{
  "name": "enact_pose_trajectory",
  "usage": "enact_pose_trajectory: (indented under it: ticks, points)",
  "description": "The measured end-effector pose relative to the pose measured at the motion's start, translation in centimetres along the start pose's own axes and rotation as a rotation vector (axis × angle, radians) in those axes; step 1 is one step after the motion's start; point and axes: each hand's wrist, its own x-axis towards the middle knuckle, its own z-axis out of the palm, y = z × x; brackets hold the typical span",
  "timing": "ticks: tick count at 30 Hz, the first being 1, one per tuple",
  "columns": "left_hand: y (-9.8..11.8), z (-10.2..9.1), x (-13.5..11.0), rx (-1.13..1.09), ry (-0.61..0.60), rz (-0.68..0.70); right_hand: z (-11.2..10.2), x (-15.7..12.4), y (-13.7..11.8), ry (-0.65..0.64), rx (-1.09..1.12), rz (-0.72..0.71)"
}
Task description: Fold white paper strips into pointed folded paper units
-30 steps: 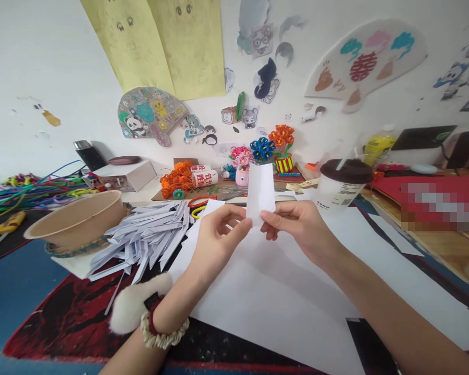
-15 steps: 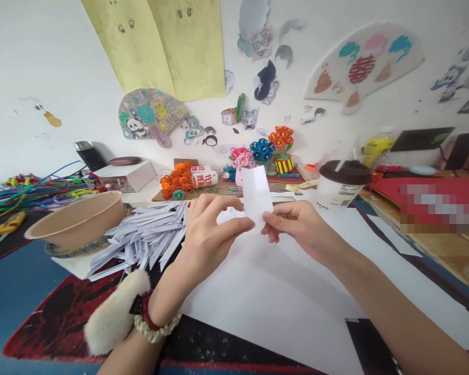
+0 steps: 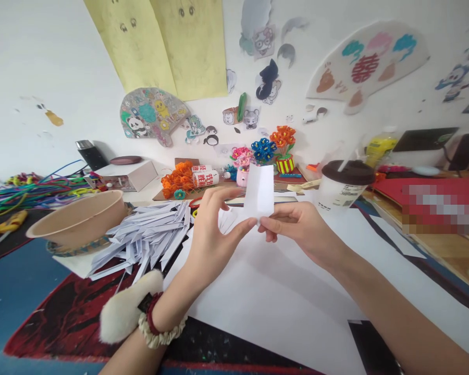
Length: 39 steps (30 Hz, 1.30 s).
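A small folded piece of white paper (image 3: 260, 190) stands upright between both hands, above a large white sheet (image 3: 281, 291). My left hand (image 3: 213, 237) pinches its lower left part, thumb and fingers curled round a fold. My right hand (image 3: 300, 229) pinches its bottom right corner with closed fingers. A fluffy white charm (image 3: 127, 312) and a beaded band hang at my left wrist. A heap of folded white paper pieces (image 3: 148, 234) lies just left of my left hand.
A tan bowl (image 3: 76, 216) sits at the left, coloured pipe cleaners (image 3: 35, 187) behind it. A lidded drink cup with a straw (image 3: 342, 187) stands right of the hands. Pipe-cleaner flowers in small pots (image 3: 266, 151) line the back wall. Red items (image 3: 433, 200) lie at the right.
My left hand's fingers shifted along the paper's lower left, working the fold; the paper tilted a little left, then came back upright. My right hand barely moved.
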Motion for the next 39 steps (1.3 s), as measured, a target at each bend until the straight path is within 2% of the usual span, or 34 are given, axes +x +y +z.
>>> enact_pose_trajectory:
  ticks: [2, 4, 7, 13, 22, 29, 34, 39]
  points:
    - [0.0, 0.3, -0.1, -0.102, -0.012, -0.158, 0.1, 0.0, 0.1, 0.018, 0.013, -0.011]
    - [0.0, 0.5, -0.1, -0.187, -0.079, -0.275, 0.2, 0.0, 0.2, 0.023, 0.028, -0.016]
    - [0.1, 0.7, -0.1, -0.262, -0.167, -0.358, 0.2, -0.1, 0.3, 0.003, 0.039, -0.012]
    - [-0.2, 0.9, -0.2, -0.421, -0.178, -0.474, 0.4, -0.2, 0.3, -0.026, 0.044, -0.008]
    - [-0.3, 1.2, -0.5, -0.51, -0.165, -0.544, 0.4, 0.0, 0.6, -0.023, 0.096, 0.042]
    - [0.2, 1.0, -0.2, -0.619, -0.164, -0.626, 0.0, 0.1, 0.0, -0.014, 0.048, 0.036]
    - [0.5, 1.0, -0.2, -0.709, -0.195, -0.632, -0.1, 0.2, 0.0, 0.019, 0.013, 0.014]
    - [0.5, 1.0, -0.3, -0.694, -0.189, -0.63, 0.1, 0.2, 0.3, 0.038, 0.027, 0.022]
